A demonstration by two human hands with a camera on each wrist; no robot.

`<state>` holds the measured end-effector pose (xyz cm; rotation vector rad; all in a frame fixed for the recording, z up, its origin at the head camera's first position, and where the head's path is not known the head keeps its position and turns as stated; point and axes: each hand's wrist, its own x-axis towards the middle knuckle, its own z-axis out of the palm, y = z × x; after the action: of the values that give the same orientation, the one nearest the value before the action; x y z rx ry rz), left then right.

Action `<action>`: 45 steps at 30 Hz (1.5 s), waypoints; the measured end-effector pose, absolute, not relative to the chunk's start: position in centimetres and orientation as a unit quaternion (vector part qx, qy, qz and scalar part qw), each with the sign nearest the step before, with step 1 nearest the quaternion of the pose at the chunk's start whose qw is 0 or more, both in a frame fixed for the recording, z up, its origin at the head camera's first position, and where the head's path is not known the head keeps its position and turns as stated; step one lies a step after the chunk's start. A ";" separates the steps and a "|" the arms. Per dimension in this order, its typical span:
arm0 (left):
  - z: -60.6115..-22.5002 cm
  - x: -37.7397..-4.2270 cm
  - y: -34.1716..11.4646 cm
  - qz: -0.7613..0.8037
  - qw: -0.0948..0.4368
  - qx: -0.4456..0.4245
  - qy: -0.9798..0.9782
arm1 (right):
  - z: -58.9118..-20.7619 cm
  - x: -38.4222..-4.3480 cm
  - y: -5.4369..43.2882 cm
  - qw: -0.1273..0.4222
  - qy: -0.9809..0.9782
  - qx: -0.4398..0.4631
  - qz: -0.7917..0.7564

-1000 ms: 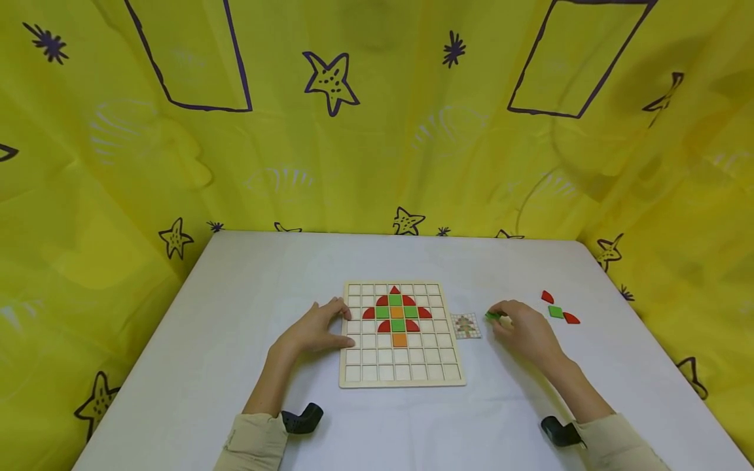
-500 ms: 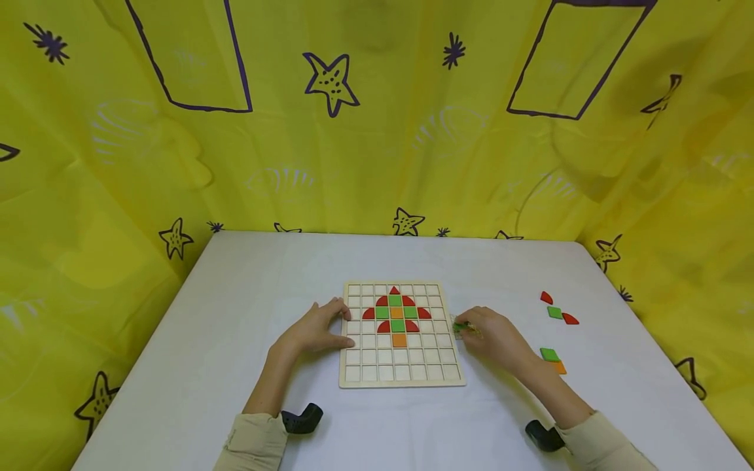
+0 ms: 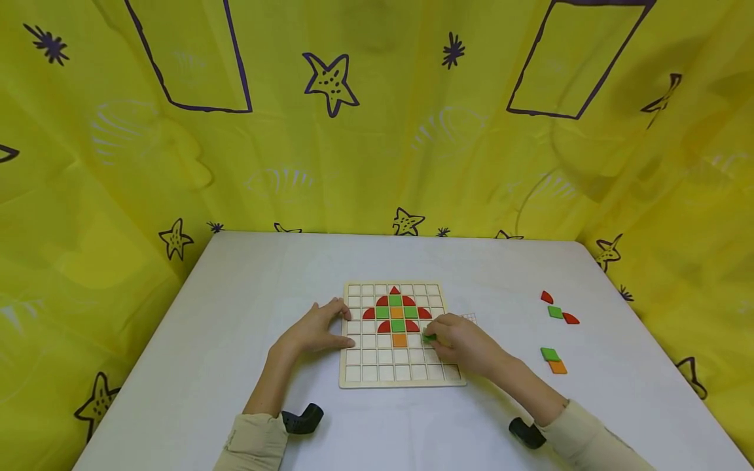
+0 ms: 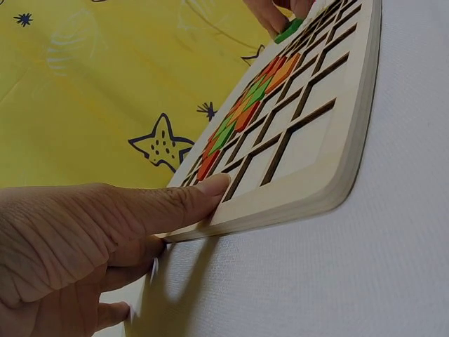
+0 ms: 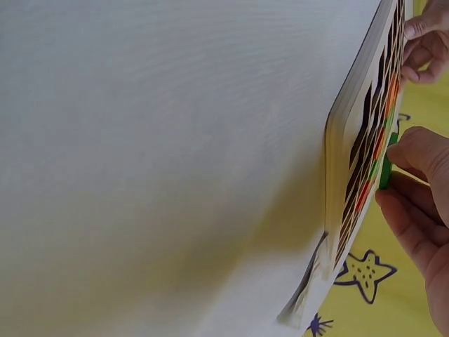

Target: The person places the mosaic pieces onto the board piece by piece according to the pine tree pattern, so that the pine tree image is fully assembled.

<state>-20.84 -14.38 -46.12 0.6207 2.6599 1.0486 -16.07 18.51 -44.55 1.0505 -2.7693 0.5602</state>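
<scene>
A pale wooden grid board [image 3: 385, 374] lies on the white table, bearing a tree-like pattern of red, green and orange tiles. At its left edge my left hand [image 3: 312, 328] holds it, the thumb [image 4: 179, 203] lying on top of the rim and the fingers at the side. My right hand [image 3: 468, 343] pinches a green tile [image 5: 386, 165] between thumb and fingers, over the right part of the board. In the left wrist view this green tile [image 4: 288, 30] shows close above the grid. Below the pattern's middle sits an orange square [image 3: 399, 340].
Beside the board's right edge, a small pattern card [image 3: 470, 317] is mostly hidden by my right hand. Farther right lie loose tiles: red quarter-rounds [image 3: 571, 318], green squares [image 3: 550, 354] and an orange square [image 3: 557, 367]. A yellow patterned curtain [image 3: 377, 163] surrounds the table.
My right hand has moved left with the green tile, from right of the card to over the board, uncovering a green and an orange tile at the right. The left hand has stayed in place.
</scene>
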 end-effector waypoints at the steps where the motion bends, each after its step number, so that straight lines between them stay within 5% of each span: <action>1: -46.1 -20.8 -14.4 0.356 0.108 0.211 0.904 | -44.6 -16.1 18.3 0.065 -0.913 0.359 0.180; 20: -46.1 -21.0 -14.5 0.351 0.109 0.211 0.906 | -45.0 -16.6 16.3 0.049 -0.892 0.416 0.168; 45: -46.3 -20.9 -14.4 0.350 0.106 0.214 0.906 | -45.1 -15.6 23.7 0.080 -0.943 0.258 0.195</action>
<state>-20.89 -14.44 -46.29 0.6296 2.6690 1.0308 -15.57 23.68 -45.07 0.7728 -2.8198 0.5844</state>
